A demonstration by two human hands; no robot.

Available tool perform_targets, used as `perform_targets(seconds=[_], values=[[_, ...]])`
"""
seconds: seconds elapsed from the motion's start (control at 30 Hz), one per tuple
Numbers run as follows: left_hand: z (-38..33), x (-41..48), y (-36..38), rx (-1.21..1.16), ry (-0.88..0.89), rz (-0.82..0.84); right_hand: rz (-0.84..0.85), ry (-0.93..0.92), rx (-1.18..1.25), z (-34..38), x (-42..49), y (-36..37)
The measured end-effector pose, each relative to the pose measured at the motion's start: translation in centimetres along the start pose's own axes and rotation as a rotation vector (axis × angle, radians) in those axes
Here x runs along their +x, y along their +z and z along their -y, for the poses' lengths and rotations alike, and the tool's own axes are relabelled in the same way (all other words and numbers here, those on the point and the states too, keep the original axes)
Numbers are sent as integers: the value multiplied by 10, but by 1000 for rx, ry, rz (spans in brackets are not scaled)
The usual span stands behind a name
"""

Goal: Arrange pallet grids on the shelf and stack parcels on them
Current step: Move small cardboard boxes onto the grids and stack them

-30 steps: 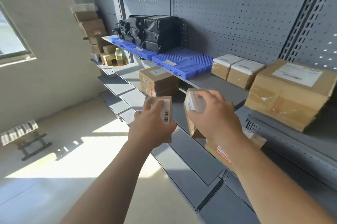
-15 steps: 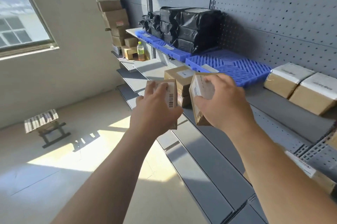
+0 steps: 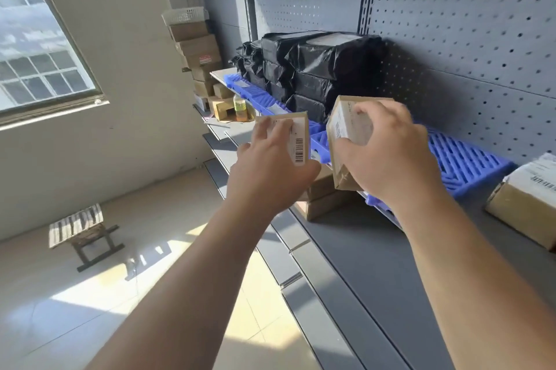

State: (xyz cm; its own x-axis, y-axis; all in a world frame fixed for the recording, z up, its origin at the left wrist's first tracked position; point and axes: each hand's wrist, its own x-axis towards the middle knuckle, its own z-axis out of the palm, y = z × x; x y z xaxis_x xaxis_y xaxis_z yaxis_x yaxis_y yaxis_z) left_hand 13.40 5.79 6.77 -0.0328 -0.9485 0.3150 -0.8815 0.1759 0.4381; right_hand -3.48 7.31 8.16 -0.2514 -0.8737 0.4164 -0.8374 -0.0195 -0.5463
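My left hand grips a small flat cardboard parcel with a barcode label. My right hand grips a thicker cardboard parcel with a white label. Both parcels hang in the air just in front of a bare blue pallet grid on the grey shelf. Left of it, a second blue grid carries a stack of black-wrapped parcels. Cardboard boxes sit on the shelf below my hands, partly hidden.
A labelled cardboard box stands on the shelf at the right edge. At the far end are stacked cartons, a white basket and a green bottle. A small stool stands on the floor under the window.
Both hands have carried their parcels up and to the left along the shelf, from beside the big cartons to in front of the bare blue grid. The view has swung left with them.
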Motion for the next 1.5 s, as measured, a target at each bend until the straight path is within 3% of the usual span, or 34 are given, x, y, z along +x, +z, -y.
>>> perform_targets(seconds=[0.37, 0.97, 1.5], values=[[-50, 111, 59, -122, 204, 81, -95, 156, -163, -57, 74, -2], [-108, 220, 132, -103, 602, 507, -185, 715, -359, -85, 102, 7], [-91, 247, 141, -32, 821, 623, -253, 834, -445, -58, 107, 42]])
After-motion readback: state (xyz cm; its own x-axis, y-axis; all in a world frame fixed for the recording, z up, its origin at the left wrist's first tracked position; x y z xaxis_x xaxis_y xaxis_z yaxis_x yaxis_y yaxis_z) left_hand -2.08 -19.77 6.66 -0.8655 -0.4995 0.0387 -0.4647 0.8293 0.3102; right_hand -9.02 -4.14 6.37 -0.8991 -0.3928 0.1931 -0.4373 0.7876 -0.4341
